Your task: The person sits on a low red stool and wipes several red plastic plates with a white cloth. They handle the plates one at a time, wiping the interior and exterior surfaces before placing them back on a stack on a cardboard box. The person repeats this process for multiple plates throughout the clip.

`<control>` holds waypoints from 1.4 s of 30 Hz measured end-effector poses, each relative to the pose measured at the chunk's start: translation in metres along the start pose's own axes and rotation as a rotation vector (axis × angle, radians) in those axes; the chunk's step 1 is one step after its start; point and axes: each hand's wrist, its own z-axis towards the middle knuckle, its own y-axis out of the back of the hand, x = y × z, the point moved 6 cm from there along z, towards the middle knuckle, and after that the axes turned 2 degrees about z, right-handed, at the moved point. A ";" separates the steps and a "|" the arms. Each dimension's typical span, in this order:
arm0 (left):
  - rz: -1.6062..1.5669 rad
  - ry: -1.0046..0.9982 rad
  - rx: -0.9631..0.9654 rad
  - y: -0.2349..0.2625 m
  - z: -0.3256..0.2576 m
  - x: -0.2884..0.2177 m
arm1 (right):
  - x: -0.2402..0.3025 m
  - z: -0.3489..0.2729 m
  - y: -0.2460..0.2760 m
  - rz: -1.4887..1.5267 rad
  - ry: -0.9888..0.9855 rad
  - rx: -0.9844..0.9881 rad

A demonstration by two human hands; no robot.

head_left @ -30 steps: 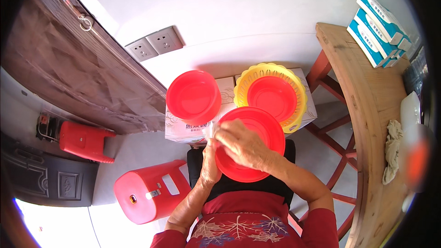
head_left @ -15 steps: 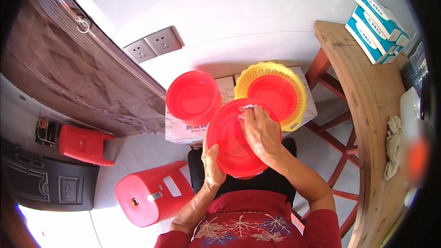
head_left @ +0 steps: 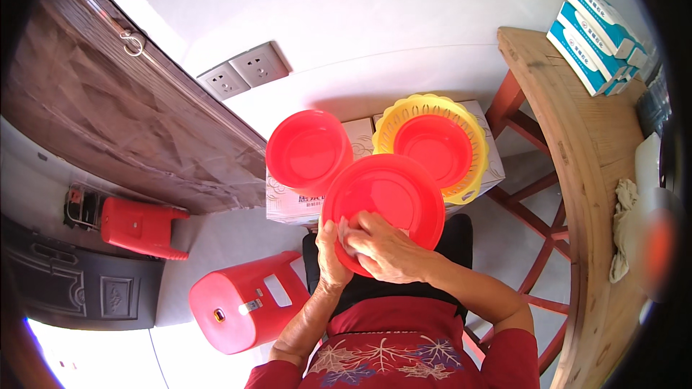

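You hold a red bowl (head_left: 400,187) over your lap, near the middle of the scene, its open mouth facing up toward you. Your left hand (head_left: 333,258) grasps its near left rim, the thumb along the edge; how the fingers sit underneath is hidden. Your right hand (head_left: 389,251) is inside the bowl at the near left, the fingers closed on a crumpled pale cloth (head_left: 347,238) pressed against the wall beside your left thumb. Beyond the bowl stand pale cardboard boxes (head_left: 285,200). On their left side rests a second red bowl (head_left: 306,145); on their right side sits a yellow basket (head_left: 481,150) with a slotted, wavy rim and a third red bowl (head_left: 436,148) inside it. The bowl you hold overlaps both in view, and you cannot tell whether it touches them. To your near left, a red stool (head_left: 238,308) lies tipped on the floor. To your right runs a wooden table (head_left: 580,151), with blue and white packs (head_left: 595,36) stacked at its far end and a rumpled beige rag (head_left: 622,230) nearer you.
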 end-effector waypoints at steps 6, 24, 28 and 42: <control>-0.116 -0.023 -0.066 -0.017 -0.005 -0.005 | 0.012 0.010 0.025 0.544 0.091 -0.299; 0.084 -0.191 -0.025 -0.026 -0.006 -0.034 | 0.014 -0.009 0.017 0.273 0.034 0.239; 0.060 -0.076 0.058 -0.019 -0.005 -0.022 | 0.028 -0.006 0.027 -0.006 0.155 0.061; 0.181 -0.322 -0.026 -0.054 -0.015 -0.054 | 0.000 -0.005 0.029 -0.971 -0.170 -0.366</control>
